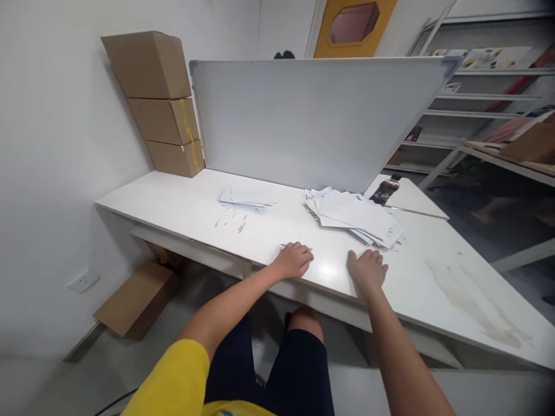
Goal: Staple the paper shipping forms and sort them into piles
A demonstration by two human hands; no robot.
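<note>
My left hand point(295, 260) rests near the front edge of the white table point(269, 237), its fingers curled over something small and thin that pokes out on both sides; I cannot make out what it is. To its right, my right hand point(367, 267) lies on the tabletop with its fingers apart and nothing visible in it. Just beyond the right hand is a messy pile of white paper sheets point(355, 214). A smaller stack of papers point(245, 198) lies further left, with small dark scraps or marks point(241, 227) in front of it.
A whiteboard point(303, 121) stands along the table's back edge. Stacked cardboard boxes point(167, 118) are at the back left. A dark drink bottle point(385, 189) is behind the large pile. Another box point(136, 294) sits on the floor, and shelves point(489, 95) stand at the right.
</note>
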